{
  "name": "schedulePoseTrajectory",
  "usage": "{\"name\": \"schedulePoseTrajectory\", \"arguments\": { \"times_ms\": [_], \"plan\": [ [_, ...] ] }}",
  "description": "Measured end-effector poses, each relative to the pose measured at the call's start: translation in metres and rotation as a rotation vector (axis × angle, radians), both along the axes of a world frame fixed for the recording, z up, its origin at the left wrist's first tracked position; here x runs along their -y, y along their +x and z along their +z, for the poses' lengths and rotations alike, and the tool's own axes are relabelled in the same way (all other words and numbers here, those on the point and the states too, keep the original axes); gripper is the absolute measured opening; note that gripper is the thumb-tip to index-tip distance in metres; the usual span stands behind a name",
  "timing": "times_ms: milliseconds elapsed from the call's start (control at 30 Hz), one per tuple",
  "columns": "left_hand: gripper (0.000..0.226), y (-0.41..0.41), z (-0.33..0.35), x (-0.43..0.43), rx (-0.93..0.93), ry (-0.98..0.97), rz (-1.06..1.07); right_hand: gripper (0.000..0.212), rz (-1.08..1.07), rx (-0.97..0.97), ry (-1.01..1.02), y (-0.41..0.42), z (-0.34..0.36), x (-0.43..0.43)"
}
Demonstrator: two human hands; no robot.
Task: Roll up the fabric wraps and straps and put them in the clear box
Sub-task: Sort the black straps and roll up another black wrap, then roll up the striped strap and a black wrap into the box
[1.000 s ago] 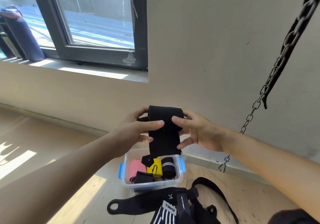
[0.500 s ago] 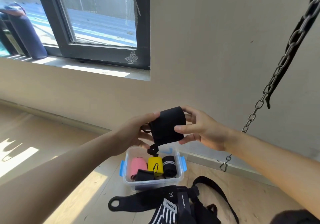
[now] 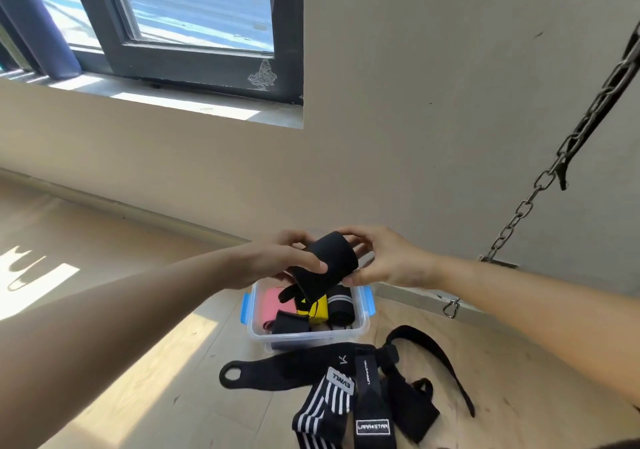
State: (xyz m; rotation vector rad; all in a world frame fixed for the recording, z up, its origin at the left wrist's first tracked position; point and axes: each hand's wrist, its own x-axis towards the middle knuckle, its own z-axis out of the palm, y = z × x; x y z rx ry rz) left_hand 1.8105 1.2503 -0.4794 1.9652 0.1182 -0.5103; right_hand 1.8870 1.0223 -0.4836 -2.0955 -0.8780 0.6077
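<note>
Both hands hold a rolled black wrap (image 3: 329,263) in the air just above the clear box (image 3: 362,324). My left hand (image 3: 277,259) grips the roll from the left with its thumb across the front. My right hand (image 3: 384,258) pinches the right end. A short loose tail hangs from the roll toward the box. Inside the box, which has blue clips, lie a pink roll (image 3: 273,304), a yellow roll (image 3: 320,310), a black striped roll (image 3: 341,304) and another black roll (image 3: 289,322).
Several unrolled black straps and a black-and-white striped wrap (image 3: 323,407) lie on the wooden floor in front of the box. A steel chain (image 3: 519,211) hangs at the right, ending in a clip. The beige wall and a dark-framed window (image 3: 194,32) stand behind.
The long hanging end of the black wrap has been wound up into a compact roll. Both hands have dropped lower, closer to the box.
</note>
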Motion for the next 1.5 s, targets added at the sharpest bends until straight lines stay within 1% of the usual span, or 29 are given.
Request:
{"name": "schedulePoseTrajectory", "arguments": {
  "times_ms": [100, 167, 200, 267, 333, 367, 433, 500, 533, 667, 733, 767, 833, 867, 900, 967, 1033, 1100, 1167, 1300, 1333, 1367, 1433, 1500],
  "plan": [
    [0.051, 0.019, -0.033, -0.004, -0.027, 0.021, 0.048, 0.072, -0.070, -0.028, -0.112, 0.026, -0.047, -0.002],
    [0.041, 0.032, -0.060, -0.007, -0.069, 0.045, 0.049, 0.067, -0.103, 0.002, -0.236, 0.040, -0.086, 0.002],
    [0.040, 0.037, -0.074, -0.008, -0.089, 0.052, 0.040, 0.064, -0.113, 0.020, -0.299, 0.044, -0.104, 0.005],
    [0.045, 0.047, -0.104, -0.008, -0.104, 0.057, 0.035, 0.062, -0.133, 0.031, -0.378, 0.048, -0.136, 0.010],
    [0.047, 0.057, -0.133, -0.005, -0.114, 0.069, 0.040, 0.067, -0.164, 0.046, -0.414, 0.050, -0.166, 0.015],
    [0.047, 0.061, -0.148, -0.003, -0.122, 0.061, 0.041, 0.071, -0.185, 0.048, -0.420, 0.049, -0.180, 0.017],
    [0.058, 0.070, -0.176, 0.003, -0.125, 0.070, 0.015, 0.077, -0.210, 0.043, -0.419, 0.045, -0.204, 0.023],
    [0.070, 0.078, -0.200, 0.008, -0.112, 0.125, -0.035, 0.078, -0.204, 0.045, -0.403, 0.041, -0.223, 0.029],
    [0.070, 0.082, -0.211, 0.010, -0.109, 0.159, -0.063, 0.078, -0.209, 0.051, -0.384, 0.040, -0.229, 0.032],
    [0.068, 0.092, -0.253, 0.017, -0.090, 0.259, -0.190, 0.079, -0.261, 0.069, -0.319, 0.037, -0.244, 0.039],
    [0.067, 0.093, -0.269, 0.018, -0.120, 0.268, -0.243, 0.079, -0.273, 0.069, -0.310, 0.034, -0.250, 0.042],
    [0.063, 0.093, -0.275, 0.018, -0.137, 0.247, -0.241, 0.079, -0.274, 0.071, -0.306, 0.033, -0.253, 0.043],
    [0.046, 0.094, -0.278, 0.017, -0.145, 0.188, -0.189, 0.078, -0.267, 0.076, -0.300, 0.030, -0.255, 0.044],
    [0.040, 0.095, -0.278, 0.015, -0.121, 0.205, -0.188, 0.078, -0.263, 0.078, -0.299, 0.030, -0.255, 0.044],
    [0.038, 0.097, -0.280, 0.013, -0.091, 0.271, -0.211, 0.078, -0.261, 0.074, -0.300, 0.030, -0.255, 0.044],
    [0.041, 0.099, -0.282, 0.010, -0.062, 0.440, -0.280, 0.078, -0.265, 0.072, -0.296, 0.031, -0.255, 0.044],
    [0.044, 0.101, -0.286, 0.011, -0.023, 0.525, -0.346, 0.078, -0.269, 0.075, -0.301, 0.030, -0.255, 0.043],
    [0.045, 0.101, -0.294, 0.012, 0.027, 0.553, -0.359, 0.078, -0.276, 0.078, -0.303, 0.029, -0.256, 0.043],
    [0.046, 0.099, -0.301, 0.015, 0.054, 0.560, -0.320, 0.077, -0.279, 0.070, -0.296, 0.028, -0.257, 0.043],
    [0.046, 0.098, -0.307, 0.024, 0.127, 0.655, -0.297, 0.076, -0.272, 0.060, -0.285, 0.029, -0.254, 0.043],
    [0.042, 0.098, -0.307, 0.024, 0.114, 0.638, -0.273, 0.076, -0.267, 0.060, -0.284, 0.029, -0.254, 0.043],
    [0.036, 0.099, -0.308, 0.022, 0.086, 0.579, -0.230, 0.076, -0.260, 0.062, -0.283, 0.029, -0.254, 0.043],
    [0.025, 0.096, -0.306, 0.017, 0.023, 0.389, -0.113, 0.076, -0.252, 0.057, -0.286, 0.028, -0.255, 0.044],
    [0.024, 0.088, -0.297, 0.016, 0.056, 0.297, -0.017, 0.075, -0.250, 0.057, -0.283, 0.026, -0.256, 0.046]
  ]
}}
